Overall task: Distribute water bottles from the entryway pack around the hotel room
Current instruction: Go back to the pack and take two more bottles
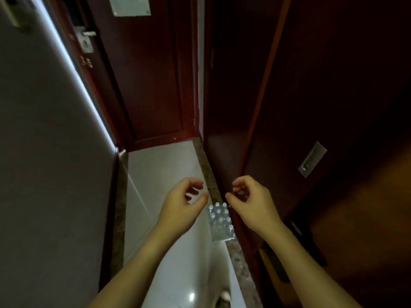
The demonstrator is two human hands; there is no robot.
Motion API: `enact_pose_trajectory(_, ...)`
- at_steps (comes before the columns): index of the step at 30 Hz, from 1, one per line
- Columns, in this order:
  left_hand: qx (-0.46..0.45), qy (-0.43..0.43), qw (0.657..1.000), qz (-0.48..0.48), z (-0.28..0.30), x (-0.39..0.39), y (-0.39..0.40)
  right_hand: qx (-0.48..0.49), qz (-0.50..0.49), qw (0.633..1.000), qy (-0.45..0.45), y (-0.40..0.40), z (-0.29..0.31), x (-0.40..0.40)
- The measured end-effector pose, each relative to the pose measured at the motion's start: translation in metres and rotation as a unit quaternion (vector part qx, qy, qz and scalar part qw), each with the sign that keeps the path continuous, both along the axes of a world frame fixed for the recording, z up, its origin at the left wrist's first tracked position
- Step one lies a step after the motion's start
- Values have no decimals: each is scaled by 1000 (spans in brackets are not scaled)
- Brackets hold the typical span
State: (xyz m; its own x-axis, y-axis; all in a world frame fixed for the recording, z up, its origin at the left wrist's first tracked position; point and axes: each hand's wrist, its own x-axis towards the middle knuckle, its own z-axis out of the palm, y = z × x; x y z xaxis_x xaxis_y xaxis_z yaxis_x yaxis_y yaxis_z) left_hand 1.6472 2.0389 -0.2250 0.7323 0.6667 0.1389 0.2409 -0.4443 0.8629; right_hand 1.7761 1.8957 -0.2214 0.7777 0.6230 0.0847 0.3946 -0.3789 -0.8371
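A shrink-wrapped pack of water bottles (220,221) with white caps stands on the pale entryway floor, tight against the dark wooden wall on the right. My left hand (183,202) hovers high above it on its left, fingers curled loosely and apart, holding nothing. My right hand (250,200) hovers on the pack's right, also loosely curled and empty. Both forearms reach forward from the bottom of the view. The two hands are apart from the pack and from each other.
The dark red entry door (144,74) with its metal handle (85,42) closes the far end of the narrow hall. A grey wall (44,152) lines the left. A dark wooden sliding door with a recessed metal pull (311,158) lines the right. A speckled stone strip (208,172) borders the floor.
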Motion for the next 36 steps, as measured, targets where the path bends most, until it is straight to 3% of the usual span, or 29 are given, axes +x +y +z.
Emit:
enact_pose_trajectory(6, -31, 73, 997, -10, -86, 96, 58, -25, -45, 996, 79, 65, -106, 87)
enact_pose_trajectory(10, -61, 128, 990, -16, -166, 161, 101, -79, -86, 990, 74, 107, -204, 141)
enact_pose_trajectory(16, -149, 206, 967, -20, -291, 225, 157, -198, -139, 956, 169, 154, -337, 183)
enact_pose_trajectory(19, -175, 238, 955, -34, -358, 250, 179, -209, -172, 945, 187, 167, -405, 198)
enact_pose_trajectory(23, -145, 286, 943, -88, -473, 284, 201, -230, -197, 929, 212, 175, -512, 217)
enact_pose_trajectory(29, -76, 336, 916, -207, -689, 319, 212, -224, -261, 895, 285, 194, -714, 233)
enact_pose_trajectory(32, -13, 345, 902, -258, -789, 325, 211, -207, -256, 899, 289, 211, -807, 235)
enact_pose_trajectory(36, 18, 338, 905, -258, -887, 326, 211, -190, -280, 904, 263, 228, -899, 231)
